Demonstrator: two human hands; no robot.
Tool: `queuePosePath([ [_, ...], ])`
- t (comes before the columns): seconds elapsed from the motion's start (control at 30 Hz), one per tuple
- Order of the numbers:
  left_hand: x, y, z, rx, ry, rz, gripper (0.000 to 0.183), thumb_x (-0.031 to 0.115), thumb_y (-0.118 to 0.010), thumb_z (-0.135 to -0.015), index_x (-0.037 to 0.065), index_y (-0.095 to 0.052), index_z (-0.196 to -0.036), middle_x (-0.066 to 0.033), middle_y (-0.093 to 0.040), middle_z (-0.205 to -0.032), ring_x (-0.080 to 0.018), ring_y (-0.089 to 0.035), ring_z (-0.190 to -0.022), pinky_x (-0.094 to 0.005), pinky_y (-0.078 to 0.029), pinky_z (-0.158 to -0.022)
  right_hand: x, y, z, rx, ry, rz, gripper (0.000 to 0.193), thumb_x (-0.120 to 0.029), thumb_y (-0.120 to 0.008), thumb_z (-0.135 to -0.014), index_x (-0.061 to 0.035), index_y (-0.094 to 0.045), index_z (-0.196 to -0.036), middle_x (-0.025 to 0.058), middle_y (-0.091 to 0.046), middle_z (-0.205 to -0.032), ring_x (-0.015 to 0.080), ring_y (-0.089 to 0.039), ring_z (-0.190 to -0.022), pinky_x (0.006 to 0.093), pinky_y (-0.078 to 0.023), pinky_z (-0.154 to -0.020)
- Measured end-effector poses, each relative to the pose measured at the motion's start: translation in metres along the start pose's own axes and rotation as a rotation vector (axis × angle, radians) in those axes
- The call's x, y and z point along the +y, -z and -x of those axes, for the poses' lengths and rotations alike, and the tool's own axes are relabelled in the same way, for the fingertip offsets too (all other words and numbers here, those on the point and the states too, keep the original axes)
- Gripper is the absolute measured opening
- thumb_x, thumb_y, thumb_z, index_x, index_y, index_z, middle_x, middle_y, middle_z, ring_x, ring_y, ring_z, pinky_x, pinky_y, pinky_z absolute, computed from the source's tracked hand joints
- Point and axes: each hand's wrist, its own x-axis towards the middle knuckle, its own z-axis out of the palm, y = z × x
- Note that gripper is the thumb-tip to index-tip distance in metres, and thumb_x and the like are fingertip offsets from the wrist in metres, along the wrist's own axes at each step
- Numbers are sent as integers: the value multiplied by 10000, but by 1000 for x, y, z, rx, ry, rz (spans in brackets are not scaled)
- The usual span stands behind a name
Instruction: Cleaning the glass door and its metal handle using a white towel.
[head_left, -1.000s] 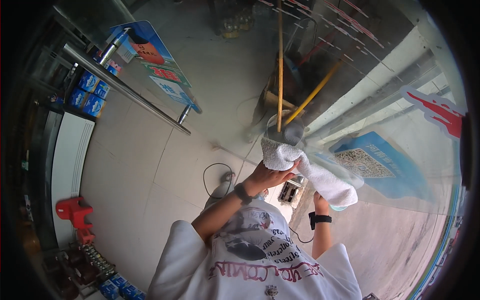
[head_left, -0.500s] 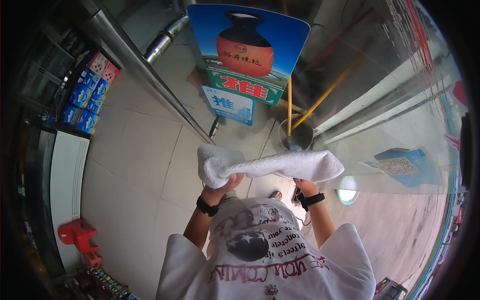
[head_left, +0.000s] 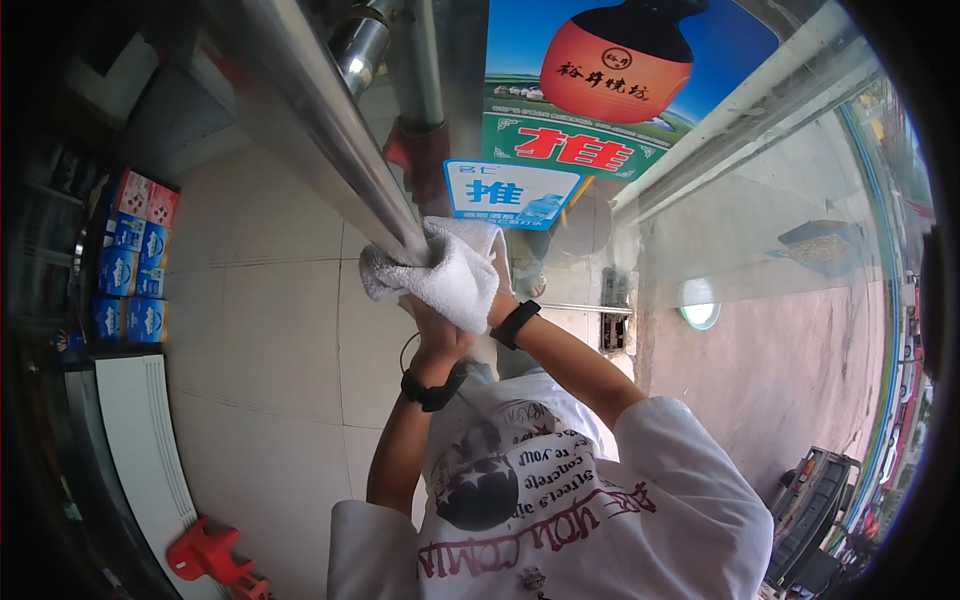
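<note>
From the head view, the only one I have, both hands are up against a white towel, bunched around the lower end of a metal bar (head_left: 330, 110) just beyond the fingers. My left hand (head_left: 437, 338) sits under the towel (head_left: 455, 280); my right hand (head_left: 502, 292) is at its right edge. The folds hide most of the fingers, so I can't tell whether they are closed or merely pressing.

I judge the cloth covers only that end: the length running away from my fingers, up and left, is bare. A blue-and-white sticker (head_left: 515, 195) lies just past my right fingertips, no cloth on it. A basin (head_left: 700, 305) stands well right of them.
</note>
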Motion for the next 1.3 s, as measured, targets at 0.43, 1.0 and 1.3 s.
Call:
queuePosePath([
  [0.43, -47, -33, 69, -166, 340, 173, 464, 214, -563, -751, 15, -429, -1148, -177, -448, -1143, -345, -409, -1071, -427, -321, -891, 45, -63, 50, 377, -50, 171, 527, -318, -644, -651, -59, -490, -1083, 136, -496, -1055, 330, -434, -999, 414, -326, -866],
  [1.0, -80, -7, 114, -296, -248, -256, 493, 148, -473, -787, -22, -330, -1226, -230, -349, -1246, -366, -306, -1170, -418, -317, -925, 30, -63, 59, 266, 121, -5, 481, -278, -588, -719, -96, -456, -1144, 132, -472, -1116, 288, -412, -1073, 373, -290, -934],
  [1.3, -24, 64, -7, 346, -62, -144, 534, 152, -503, -793, -22, -284, -1248, -210, -350, -1251, -312, -331, -1165, -388, -312, -936, -45, -60, -20, 313, 160, -79, 474, -280, -578, -714, -111, -464, -1141, 125, -477, -1121, 289, -421, -1065, 368, -305, -923],
])
